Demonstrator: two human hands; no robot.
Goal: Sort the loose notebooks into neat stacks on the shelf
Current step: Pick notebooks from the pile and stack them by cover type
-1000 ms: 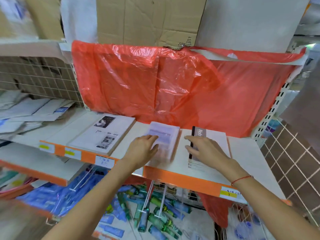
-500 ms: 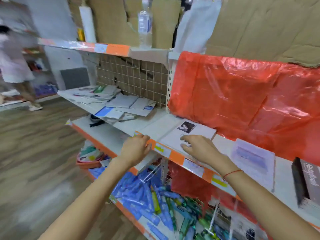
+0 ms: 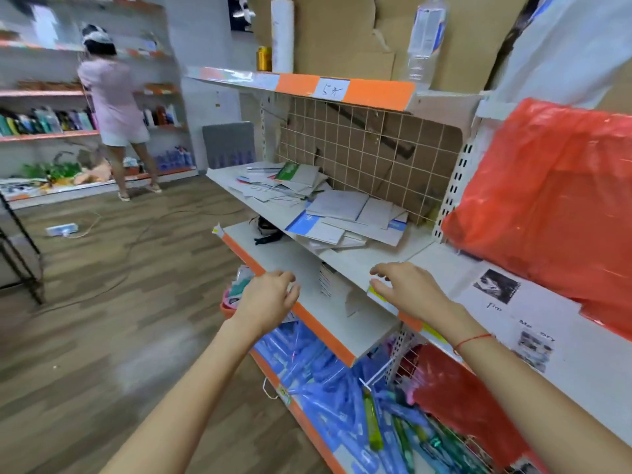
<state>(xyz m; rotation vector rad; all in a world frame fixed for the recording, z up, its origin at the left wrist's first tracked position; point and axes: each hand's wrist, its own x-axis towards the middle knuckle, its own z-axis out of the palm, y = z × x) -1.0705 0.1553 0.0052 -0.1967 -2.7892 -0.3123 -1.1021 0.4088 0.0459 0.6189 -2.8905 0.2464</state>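
Note:
A loose heap of white, blue and green notebooks (image 3: 328, 210) lies scattered on the left bay's shelf (image 3: 345, 260), against the wire grid. A white notebook with a photo cover (image 3: 519, 302) lies flat on the right bay's shelf (image 3: 602, 388). My left hand (image 3: 265, 301) hovers with loosely curled fingers over the orange front edge of the lower shelf (image 3: 307, 289), holding nothing. My right hand (image 3: 408, 289) reaches with spread fingers over the front edge where the two bays meet, also holding nothing. A small white stack (image 3: 330, 280) sits under the upper shelf's edge.
Red plastic sheeting (image 3: 547, 206) hangs at the right. A bottle (image 3: 424, 39) and a white roll (image 3: 282, 32) stand on the top shelf. Blue packets (image 3: 328, 381) fill the bottom bin. A person (image 3: 114, 107) stands at far shelves; a power strip (image 3: 63, 230) and cable lie on the floor.
My view has swung left from the right bay to the left bay. Both hands left the small notebooks on the right shelf and moved left, now hovering with nothing held.

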